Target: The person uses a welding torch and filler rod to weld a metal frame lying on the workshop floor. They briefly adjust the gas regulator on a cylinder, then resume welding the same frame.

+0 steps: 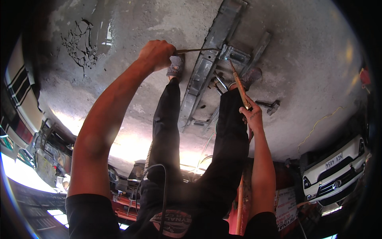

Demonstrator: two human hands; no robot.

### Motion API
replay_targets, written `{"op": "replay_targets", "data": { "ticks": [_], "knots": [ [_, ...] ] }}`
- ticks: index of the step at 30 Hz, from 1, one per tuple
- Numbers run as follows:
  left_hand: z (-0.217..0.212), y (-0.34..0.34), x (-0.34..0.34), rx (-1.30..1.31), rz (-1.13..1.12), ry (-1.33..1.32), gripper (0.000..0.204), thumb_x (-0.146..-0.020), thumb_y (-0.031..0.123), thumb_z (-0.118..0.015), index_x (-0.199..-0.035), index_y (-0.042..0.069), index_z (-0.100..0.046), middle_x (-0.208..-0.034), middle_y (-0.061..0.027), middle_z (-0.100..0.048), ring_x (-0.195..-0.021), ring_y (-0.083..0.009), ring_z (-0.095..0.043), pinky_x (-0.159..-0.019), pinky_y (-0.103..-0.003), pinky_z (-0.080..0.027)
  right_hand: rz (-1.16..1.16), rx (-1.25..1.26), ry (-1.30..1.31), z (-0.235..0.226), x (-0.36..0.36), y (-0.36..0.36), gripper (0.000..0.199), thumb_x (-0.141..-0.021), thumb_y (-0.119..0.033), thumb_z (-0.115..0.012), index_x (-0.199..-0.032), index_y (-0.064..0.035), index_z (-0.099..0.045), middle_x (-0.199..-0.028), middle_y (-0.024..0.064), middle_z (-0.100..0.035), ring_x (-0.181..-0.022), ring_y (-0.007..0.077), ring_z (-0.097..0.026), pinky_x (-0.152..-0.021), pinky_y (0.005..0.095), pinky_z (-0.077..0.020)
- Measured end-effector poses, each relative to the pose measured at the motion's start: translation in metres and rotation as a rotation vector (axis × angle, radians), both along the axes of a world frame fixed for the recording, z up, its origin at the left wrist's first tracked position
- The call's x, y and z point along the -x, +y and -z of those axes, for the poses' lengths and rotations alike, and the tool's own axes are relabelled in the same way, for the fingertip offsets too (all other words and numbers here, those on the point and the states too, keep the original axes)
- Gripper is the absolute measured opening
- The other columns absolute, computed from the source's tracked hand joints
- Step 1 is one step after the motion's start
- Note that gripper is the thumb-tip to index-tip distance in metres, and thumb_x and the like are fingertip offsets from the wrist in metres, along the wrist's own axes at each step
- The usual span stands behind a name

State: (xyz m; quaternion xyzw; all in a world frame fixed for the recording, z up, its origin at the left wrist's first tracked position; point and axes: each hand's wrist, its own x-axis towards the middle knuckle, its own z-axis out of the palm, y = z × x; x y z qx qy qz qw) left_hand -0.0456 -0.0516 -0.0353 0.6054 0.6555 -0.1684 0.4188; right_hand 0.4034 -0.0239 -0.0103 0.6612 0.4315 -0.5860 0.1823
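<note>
A long grey metal rail (199, 75) lies on the floor between my feet, with a smaller metal bracket (238, 54) against its right side. My left hand (156, 55) is closed around the handle of a thin dark metal bar (197, 50). The bar's far end touches the rail beside the bracket. In my right hand (253, 115) is a brass-coloured gas torch (237, 81), gripped near its rear end. Its nozzle points at the bracket's near edge, where a small bluish-white glow shows.
A hammer (273, 106) lies right of my right leg. Shiny metal tools (219, 83) rest beside the rail, near my right shoe (252, 75). My left shoe (175, 67) stands left of it. A yellow cord (318, 129) and a white vehicle (334, 169) are at the right.
</note>
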Motion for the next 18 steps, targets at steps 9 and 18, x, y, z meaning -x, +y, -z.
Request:
{"op": "replay_targets", "data": {
  "ticks": [9, 18],
  "knots": [
    [0.0022, -0.0012, 0.0025, -0.009, -0.007, -0.004, 0.036, -0.076, 0.001, -0.065, -0.105, 0.017, -0.08, -0.095, -0.013, -0.077, -0.09, -0.0336, -0.075, -0.079, -0.045, -0.059, 0.004, 0.008, -0.01, -0.0022, 0.0001, 0.0014, 0.062, -0.089, -0.005, -0.073, -0.148, -0.0197, -0.061, -0.08, 0.0033, -0.069, -0.05, 0.0097, -0.058, -0.045, 0.0278, -0.048],
    [0.0028, 0.0, 0.0034, 0.004, -0.013, -0.005, 0.035, -0.076, 0.001, -0.065, -0.105, 0.015, -0.079, -0.094, -0.0129, -0.077, -0.09, -0.0338, -0.074, -0.079, -0.045, -0.058, -0.002, 0.008, 0.004, 0.0, -0.0006, 0.0022, 0.062, -0.088, -0.006, -0.073, -0.148, -0.0198, -0.061, -0.077, 0.0021, -0.067, -0.05, 0.009, -0.058, -0.046, 0.027, -0.0484]
  ]
}}
